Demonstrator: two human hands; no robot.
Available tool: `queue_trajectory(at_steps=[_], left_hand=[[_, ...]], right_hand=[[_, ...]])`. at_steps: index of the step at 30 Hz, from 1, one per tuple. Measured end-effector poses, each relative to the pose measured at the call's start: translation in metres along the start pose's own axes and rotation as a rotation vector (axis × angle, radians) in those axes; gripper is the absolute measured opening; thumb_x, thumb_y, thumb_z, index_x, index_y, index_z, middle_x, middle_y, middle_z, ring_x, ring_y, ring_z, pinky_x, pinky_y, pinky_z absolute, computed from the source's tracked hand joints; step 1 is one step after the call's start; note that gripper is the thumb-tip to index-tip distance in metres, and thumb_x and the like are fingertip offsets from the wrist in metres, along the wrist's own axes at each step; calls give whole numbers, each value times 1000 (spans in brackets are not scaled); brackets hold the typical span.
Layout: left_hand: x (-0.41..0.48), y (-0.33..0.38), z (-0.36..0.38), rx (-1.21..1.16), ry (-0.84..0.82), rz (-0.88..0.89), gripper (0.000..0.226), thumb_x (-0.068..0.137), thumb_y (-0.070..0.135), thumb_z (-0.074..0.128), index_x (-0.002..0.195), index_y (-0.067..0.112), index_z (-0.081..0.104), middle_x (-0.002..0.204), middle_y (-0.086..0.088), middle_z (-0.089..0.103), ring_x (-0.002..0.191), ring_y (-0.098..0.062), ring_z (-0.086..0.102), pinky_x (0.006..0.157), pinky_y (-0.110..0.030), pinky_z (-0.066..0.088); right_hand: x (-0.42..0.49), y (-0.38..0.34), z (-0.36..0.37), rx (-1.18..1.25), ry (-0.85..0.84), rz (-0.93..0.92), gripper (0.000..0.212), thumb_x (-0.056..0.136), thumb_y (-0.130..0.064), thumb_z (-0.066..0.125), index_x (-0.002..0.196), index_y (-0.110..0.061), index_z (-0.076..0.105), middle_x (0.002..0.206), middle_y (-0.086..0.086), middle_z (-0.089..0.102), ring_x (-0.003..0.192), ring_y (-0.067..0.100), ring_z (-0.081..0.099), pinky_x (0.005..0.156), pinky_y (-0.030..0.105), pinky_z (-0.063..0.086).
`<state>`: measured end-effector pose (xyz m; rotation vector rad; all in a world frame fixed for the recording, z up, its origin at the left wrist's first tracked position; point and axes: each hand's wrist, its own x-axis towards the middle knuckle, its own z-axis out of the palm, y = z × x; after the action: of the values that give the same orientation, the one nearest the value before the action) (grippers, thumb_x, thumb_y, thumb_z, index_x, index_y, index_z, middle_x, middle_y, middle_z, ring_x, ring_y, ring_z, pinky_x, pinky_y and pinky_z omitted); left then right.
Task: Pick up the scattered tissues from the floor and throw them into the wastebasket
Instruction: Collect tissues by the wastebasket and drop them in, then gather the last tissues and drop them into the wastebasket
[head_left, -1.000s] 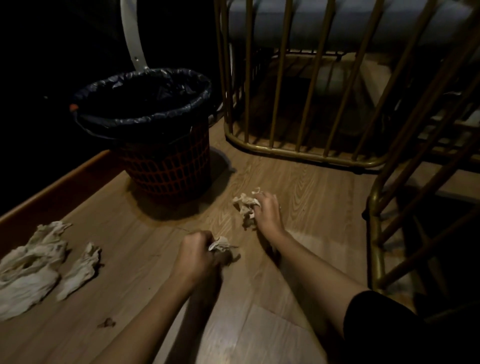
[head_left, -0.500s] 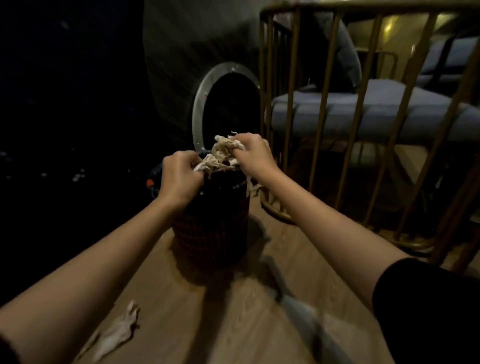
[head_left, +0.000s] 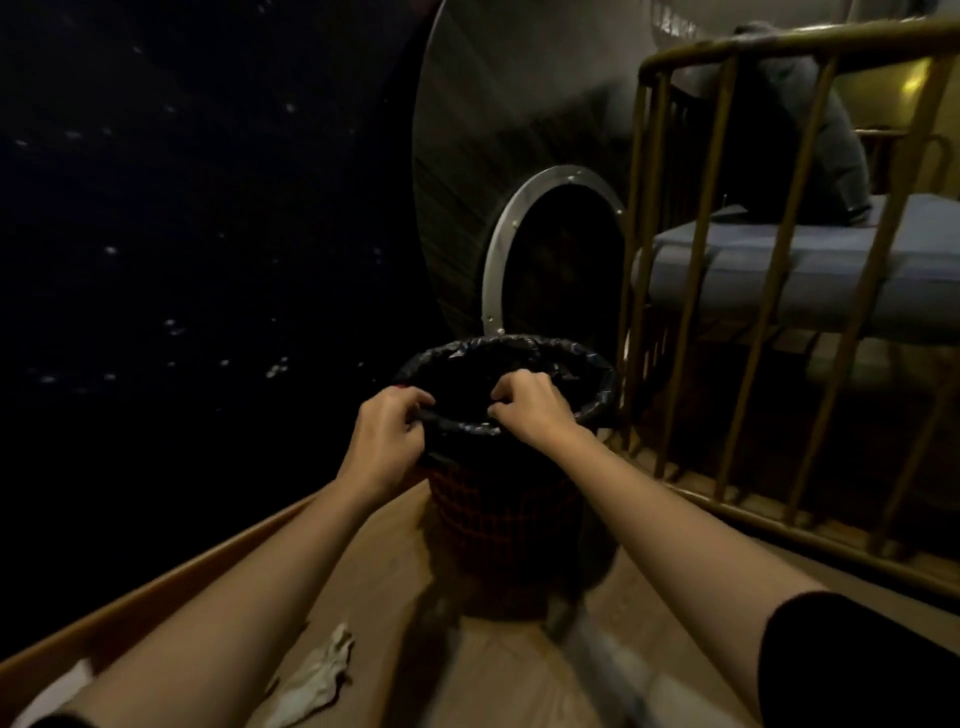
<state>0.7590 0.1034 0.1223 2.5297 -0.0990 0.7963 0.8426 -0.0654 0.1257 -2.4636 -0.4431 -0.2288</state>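
The wastebasket (head_left: 498, 530) is red mesh with a black liner and stands on the wooden floor in front of me. My left hand (head_left: 389, 436) is at its near rim, fingers curled over the liner edge. My right hand (head_left: 530, 410) hovers over the opening just to the right, fingers curled down. No tissue shows in either hand. A crumpled tissue (head_left: 311, 686) lies on the floor under my left forearm. Part of another tissue (head_left: 57, 691) shows at the lower left edge.
A gold metal railing (head_left: 696, 291) stands close on the right, with a blue cushioned seat (head_left: 810, 270) behind it. A round metal-rimmed opening (head_left: 550, 260) is behind the basket. A wooden ledge (head_left: 171, 587) borders the floor on the left, with darkness beyond.
Both hands carried tissues from the floor up to the basket. The tissues have gone from view, and my hands have dropped to the rim.
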Motion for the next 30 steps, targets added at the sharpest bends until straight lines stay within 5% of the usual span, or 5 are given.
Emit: queue_trajectory(at_steps=[8, 12, 21, 24, 30], left_hand=[[-120, -89, -46, 137, -33, -178, 28, 82, 4, 62, 108, 11, 65, 105, -10, 68, 101, -23, 63, 88, -34, 52], [-226, -123, -83, 179, -144, -435, 30, 82, 6, 62, 111, 13, 63, 107, -9, 68, 100, -22, 62, 84, -31, 48], [-453, -145, -164, 221, -404, -1128, 50, 78, 26, 67, 125, 20, 52, 126, -7, 56, 117, -25, 55, 92, -24, 44], [-495, -128, -167, 260, -376, -1185, 81, 59, 69, 53, 130, 30, 47, 131, -11, 50, 122, -31, 47, 102, -39, 42], [-532, -61, -113, 257, -220, -1174, 85, 58, 73, 62, 133, 46, 32, 143, -9, 31, 135, -27, 27, 109, -44, 35]], right_hand=[[-79, -94, 90, 133, 168, -558, 12, 88, -15, 58, 95, -8, 64, 95, 8, 65, 95, 22, 58, 76, 33, 50], [-142, -124, 180, 255, -104, -582, 14, 76, -4, 59, 85, 3, 66, 87, 21, 66, 84, 38, 63, 76, 33, 43], [-313, -152, 307, 140, -896, -725, 39, 86, -24, 57, 123, -17, 51, 126, 9, 51, 114, 29, 51, 94, 38, 46], [-348, -152, 321, 19, -840, -839, 28, 89, -21, 52, 115, -12, 56, 119, 14, 51, 110, 34, 43, 91, 43, 45], [-373, -130, 330, 99, -625, -944, 11, 77, -1, 64, 88, -4, 66, 90, 16, 61, 87, 34, 54, 67, 37, 48]])
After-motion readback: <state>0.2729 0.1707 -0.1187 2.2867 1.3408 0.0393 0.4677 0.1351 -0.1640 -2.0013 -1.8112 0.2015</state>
